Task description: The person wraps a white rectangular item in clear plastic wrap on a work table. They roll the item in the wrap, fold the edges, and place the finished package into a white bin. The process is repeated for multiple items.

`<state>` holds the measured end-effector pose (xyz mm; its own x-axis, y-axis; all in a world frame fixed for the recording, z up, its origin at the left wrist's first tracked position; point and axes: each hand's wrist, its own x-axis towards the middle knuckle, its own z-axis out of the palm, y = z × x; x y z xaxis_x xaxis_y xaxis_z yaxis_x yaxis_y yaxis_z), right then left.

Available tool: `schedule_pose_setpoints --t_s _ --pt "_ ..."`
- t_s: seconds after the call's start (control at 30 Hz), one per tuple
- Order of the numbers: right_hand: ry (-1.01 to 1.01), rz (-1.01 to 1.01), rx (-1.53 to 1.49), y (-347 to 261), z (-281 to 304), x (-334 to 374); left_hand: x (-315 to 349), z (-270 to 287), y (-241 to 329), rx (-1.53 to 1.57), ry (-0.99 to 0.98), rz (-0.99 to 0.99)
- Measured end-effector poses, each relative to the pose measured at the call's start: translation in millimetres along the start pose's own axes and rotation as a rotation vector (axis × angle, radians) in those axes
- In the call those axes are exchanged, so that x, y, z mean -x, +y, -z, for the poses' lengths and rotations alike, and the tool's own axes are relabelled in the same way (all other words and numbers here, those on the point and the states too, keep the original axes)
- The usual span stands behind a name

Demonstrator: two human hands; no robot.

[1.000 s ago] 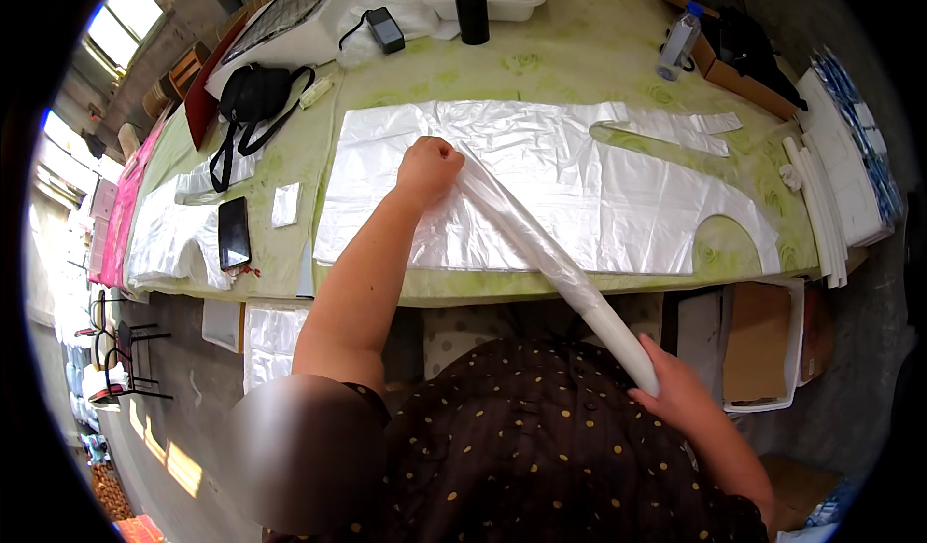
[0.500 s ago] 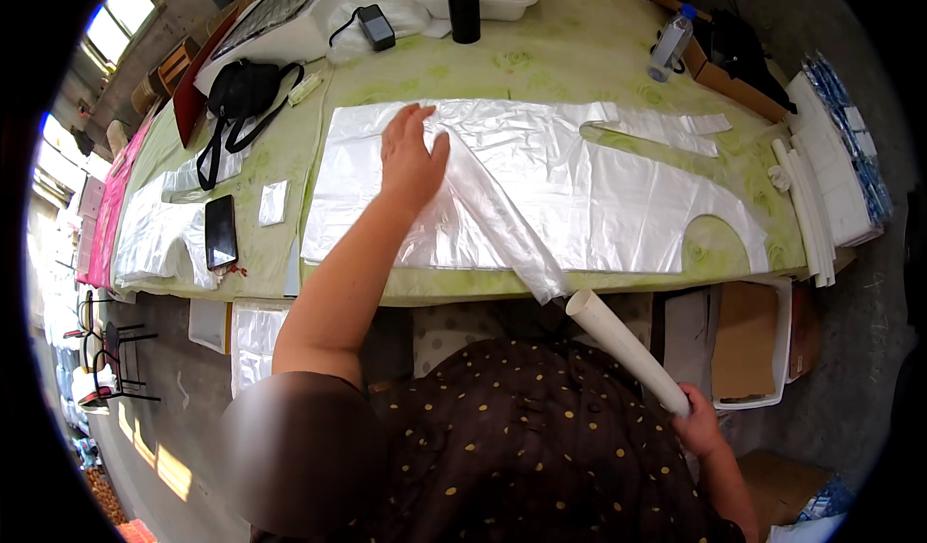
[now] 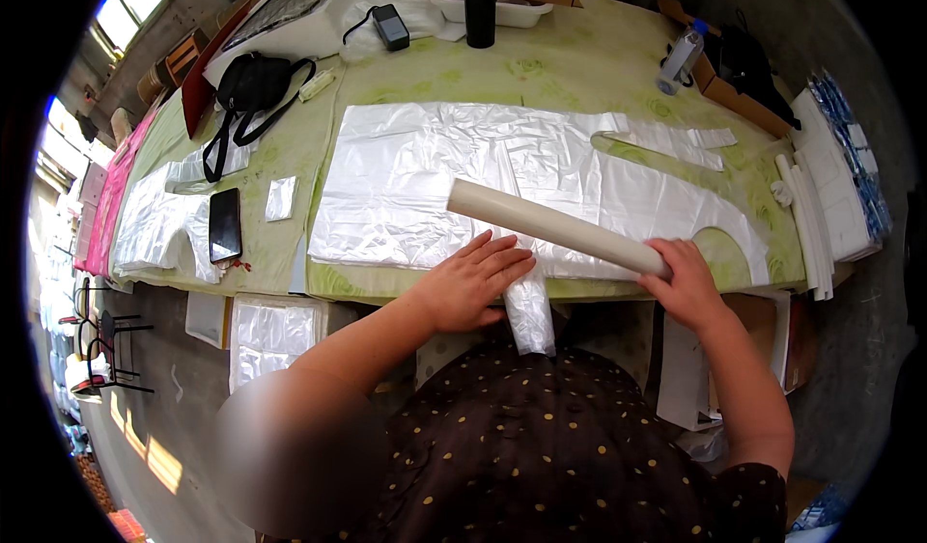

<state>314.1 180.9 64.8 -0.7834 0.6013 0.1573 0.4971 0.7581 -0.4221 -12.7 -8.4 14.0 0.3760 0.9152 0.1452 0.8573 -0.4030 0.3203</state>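
Observation:
My right hand (image 3: 684,282) is closed around the near end of a pale, hollow-looking tube (image 3: 541,220). The tube slants up to the left above a thin, shiny white plastic apron (image 3: 406,176), which lies flat with curved cut-outs at its right end. At the table's front edge, my left hand (image 3: 476,282) is flat with fingers stretched out, beside a folded plastic strip (image 3: 527,313) that hangs over the edge toward my body. Whether the left palm touches the strip or the apron, I cannot tell.
On the green patterned table (image 3: 570,70) stand a black cylinder (image 3: 480,7) and a water bottle (image 3: 682,58). A phone (image 3: 224,224), a small white packet (image 3: 281,198) and a black bag (image 3: 256,84) lie left. White rolls (image 3: 807,224) and stacked packs (image 3: 838,171) are at right.
My right hand has raised the tube from beside my body to over the apron. My left hand has come down from the apron's far edge to the table's front; the strip now hangs more upright.

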Motion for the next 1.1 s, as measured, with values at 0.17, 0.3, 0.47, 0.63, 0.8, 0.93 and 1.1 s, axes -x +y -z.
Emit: schedule_pose_setpoints --t_s 0.17,0.3,0.47,0.63,0.8,0.93,1.1 --pt "0.03 0.034 0.194 26.4 -27.7 -61.5 -4.7 0.1 3.5 -0.015 -0.01 0.024" --pt "0.092 -0.169 0.279 33.4 -34.4 -92.5 -11.5 -3.5 12.1 -0.026 0.048 0.085" --pt "0.151 -0.155 0.255 36.7 -30.4 -86.6 -10.3 -7.1 15.3 -0.126 0.072 0.13" --pt "0.133 0.038 0.124 35.2 -23.8 -47.4 -1.8 -23.6 13.7 -0.117 0.371 0.18" --pt "0.041 0.13 0.117 43.8 -3.0 -3.4 1.6 -31.1 7.3 -0.07 0.47 0.162" --pt "-0.024 0.078 0.071 65.4 20.0 24.5 1.6 -30.3 6.5 0.088 0.491 0.139" --pt "0.015 -0.04 0.021 94.9 29.6 38.0 -9.8 -13.5 18.7 -0.059 0.132 0.268"
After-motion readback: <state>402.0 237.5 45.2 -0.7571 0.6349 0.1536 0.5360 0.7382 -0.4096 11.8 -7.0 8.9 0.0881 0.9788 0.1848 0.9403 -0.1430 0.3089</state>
